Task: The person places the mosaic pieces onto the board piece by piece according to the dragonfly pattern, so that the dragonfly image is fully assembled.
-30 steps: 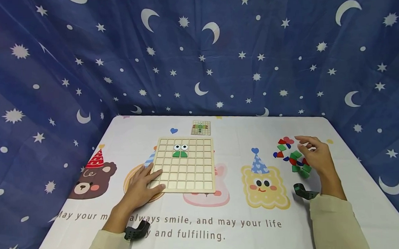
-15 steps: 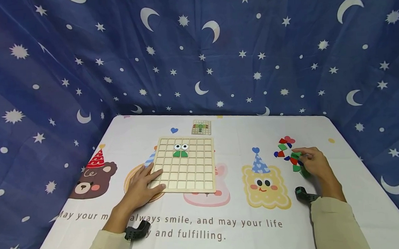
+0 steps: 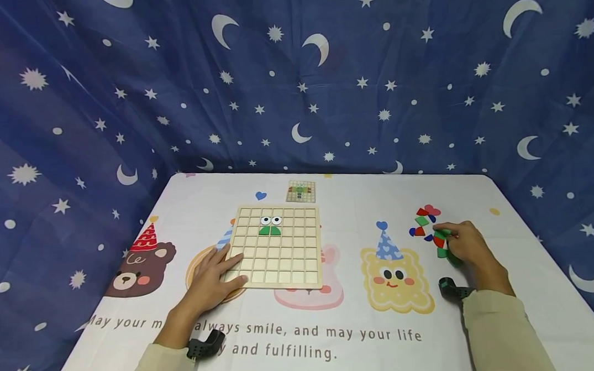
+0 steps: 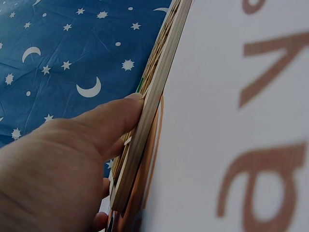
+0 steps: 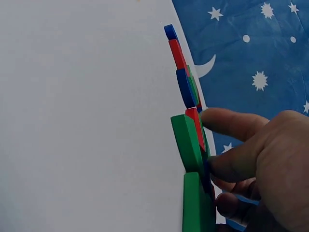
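Observation:
My left hand point(image 3: 210, 280) lies on the left edge of a wooden grid board point(image 3: 300, 263), fingers spread and thumb on its front left corner. The left wrist view shows the thumb on the board's side point(image 4: 140, 130). Two eye tiles point(image 3: 271, 221) and two green rounded pieces point(image 3: 264, 230) sit in the board's upper squares. My right hand point(image 3: 471, 247) reaches over loose coloured pieces on the right, its index finger touching a green piece point(image 3: 443, 233). In the right wrist view, index finger and thumb are apart beside a red piece point(image 5: 195, 128) and a green piece point(image 5: 187, 140).
A small pattern card point(image 3: 300, 191) lies behind the board. Farther from the right hand are red point(image 3: 421, 211), green point(image 3: 421, 221) and blue point(image 3: 412, 232) pieces. A printed white cloth point(image 3: 361, 293) covers the table, with a starry blue curtain point(image 3: 342, 84) behind and at the sides.
My right hand has come down and left from above the loose pieces, and its fingers now touch them. My left hand stays on the board.

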Demonstrator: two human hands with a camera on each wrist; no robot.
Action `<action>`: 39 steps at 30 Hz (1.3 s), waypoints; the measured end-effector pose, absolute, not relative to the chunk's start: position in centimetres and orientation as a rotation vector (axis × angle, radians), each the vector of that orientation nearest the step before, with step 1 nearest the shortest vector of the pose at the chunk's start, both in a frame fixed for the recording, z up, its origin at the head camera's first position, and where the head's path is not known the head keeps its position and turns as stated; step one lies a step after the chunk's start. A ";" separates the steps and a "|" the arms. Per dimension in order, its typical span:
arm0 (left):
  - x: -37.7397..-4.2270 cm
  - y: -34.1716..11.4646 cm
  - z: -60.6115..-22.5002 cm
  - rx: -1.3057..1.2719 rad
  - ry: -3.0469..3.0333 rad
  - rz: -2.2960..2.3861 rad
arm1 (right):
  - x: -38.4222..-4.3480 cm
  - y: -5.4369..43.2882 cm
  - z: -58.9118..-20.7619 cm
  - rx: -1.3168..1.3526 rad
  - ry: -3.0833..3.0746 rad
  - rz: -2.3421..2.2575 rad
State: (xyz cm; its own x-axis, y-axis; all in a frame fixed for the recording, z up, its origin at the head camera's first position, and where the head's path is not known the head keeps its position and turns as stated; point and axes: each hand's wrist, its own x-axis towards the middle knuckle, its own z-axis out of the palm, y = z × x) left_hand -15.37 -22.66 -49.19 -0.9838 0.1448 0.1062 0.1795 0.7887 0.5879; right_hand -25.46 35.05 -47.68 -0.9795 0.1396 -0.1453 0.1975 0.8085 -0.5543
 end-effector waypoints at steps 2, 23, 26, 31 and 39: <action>-15.4 -22.7 -49.2 -0.265 -2.918 -0.970 | -25.5 35.0 -47.6 0.273 2.893 -0.881; -15.4 -22.7 -49.2 -0.253 -2.913 -0.972 | -25.8 34.1 -46.6 0.210 2.905 -0.810; -15.4 -22.7 -49.3 -0.260 -2.909 -0.973 | -25.8 34.1 -46.6 0.157 2.895 -0.776; -15.5 -22.7 -49.3 -0.260 -2.916 -0.975 | -25.7 34.0 -46.4 0.120 2.896 -0.772; -15.4 -22.7 -49.1 -0.268 -2.907 -0.983 | -25.3 33.9 -46.4 0.131 2.923 -0.705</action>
